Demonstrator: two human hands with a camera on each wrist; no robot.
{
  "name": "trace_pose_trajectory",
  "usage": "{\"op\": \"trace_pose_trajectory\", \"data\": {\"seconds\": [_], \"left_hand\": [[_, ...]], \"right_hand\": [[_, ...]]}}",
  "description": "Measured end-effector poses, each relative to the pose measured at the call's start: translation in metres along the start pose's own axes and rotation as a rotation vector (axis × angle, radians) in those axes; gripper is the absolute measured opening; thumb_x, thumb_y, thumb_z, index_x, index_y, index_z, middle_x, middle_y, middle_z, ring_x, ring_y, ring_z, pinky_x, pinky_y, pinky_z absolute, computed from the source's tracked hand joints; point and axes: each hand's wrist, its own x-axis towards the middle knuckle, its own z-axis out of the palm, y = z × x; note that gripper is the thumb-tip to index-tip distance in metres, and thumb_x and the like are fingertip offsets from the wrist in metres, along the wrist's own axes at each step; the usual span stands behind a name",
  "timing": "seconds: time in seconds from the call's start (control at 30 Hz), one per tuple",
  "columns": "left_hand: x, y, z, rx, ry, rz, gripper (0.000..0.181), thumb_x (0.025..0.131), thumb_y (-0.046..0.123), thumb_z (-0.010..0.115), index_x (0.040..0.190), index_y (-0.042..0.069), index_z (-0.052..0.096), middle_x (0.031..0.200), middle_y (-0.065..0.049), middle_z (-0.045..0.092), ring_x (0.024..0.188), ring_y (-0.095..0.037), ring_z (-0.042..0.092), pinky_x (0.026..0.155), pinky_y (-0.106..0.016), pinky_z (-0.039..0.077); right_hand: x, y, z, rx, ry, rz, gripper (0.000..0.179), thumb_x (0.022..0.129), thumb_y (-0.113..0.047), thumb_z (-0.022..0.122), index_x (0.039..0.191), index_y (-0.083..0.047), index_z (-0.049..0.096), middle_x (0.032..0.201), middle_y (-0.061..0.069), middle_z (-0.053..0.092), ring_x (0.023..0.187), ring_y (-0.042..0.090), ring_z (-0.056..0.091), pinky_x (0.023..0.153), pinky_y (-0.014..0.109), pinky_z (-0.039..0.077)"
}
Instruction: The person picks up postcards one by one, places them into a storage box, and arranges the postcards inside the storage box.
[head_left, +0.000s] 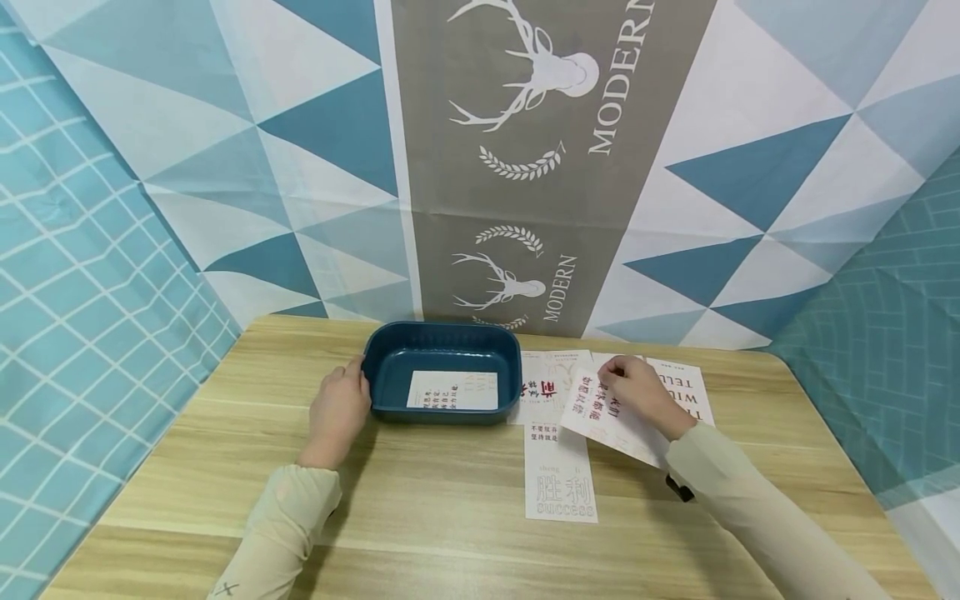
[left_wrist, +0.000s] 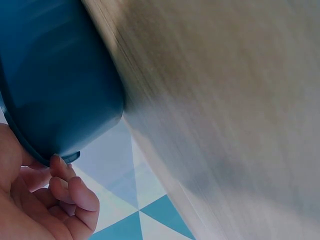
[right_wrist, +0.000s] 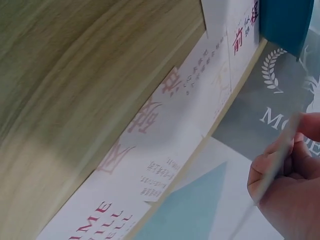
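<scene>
My left hand grips the left end of a dark blue rectangular basin. In the left wrist view its curled fingers meet the rim. Inside the basin lies a white printed card. Over the table's right half, my right hand pinches a white card with red characters by its upper edge. That card is tilted and overlaps other cards below it. The right wrist view shows it almost edge-on, between thumb and fingers.
More printed cards lie right of the basin: one with red characters, one reading "success" nearer the front, and one with red English words. The wooden table backs onto a patterned cloth.
</scene>
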Motion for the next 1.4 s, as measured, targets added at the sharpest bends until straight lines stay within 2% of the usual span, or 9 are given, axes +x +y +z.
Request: {"op": "trace_pose_trajectory", "data": {"seconds": [0.73,0.97,1.4], "left_hand": [[0.001,-0.002,0.0,0.002,-0.013,-0.011,0.04,0.098,0.015,0.034,0.133,0.001,0.047,0.103,-0.024,0.058,0.1,-0.04,0.055,0.079,-0.054,0.049],[0.001,-0.003,0.003,0.006,0.011,0.002,0.038,0.097,0.014,0.038,0.131,0.0,0.049,0.098,-0.023,0.059,0.092,-0.039,0.057,0.074,-0.052,0.05],[0.001,-0.002,0.003,0.004,0.015,-0.001,0.039,0.097,0.015,0.038,0.132,0.001,0.049,0.1,-0.023,0.06,0.094,-0.039,0.057,0.075,-0.052,0.05]], "right_hand": [[0.011,-0.022,0.002,0.0,-0.061,-0.091,0.022,0.095,-0.014,0.046,0.098,-0.002,0.063,0.087,0.009,0.062,0.07,0.016,0.05,0.066,0.027,0.039],[0.015,-0.031,0.003,0.016,-0.074,-0.117,0.021,0.093,-0.011,0.047,0.095,-0.001,0.065,0.087,0.01,0.063,0.07,0.017,0.051,0.067,0.028,0.041],[0.024,-0.049,0.006,-0.018,-0.101,-0.169,0.022,0.094,-0.016,0.049,0.095,-0.002,0.065,0.087,0.009,0.06,0.07,0.018,0.048,0.068,0.029,0.04]]}}
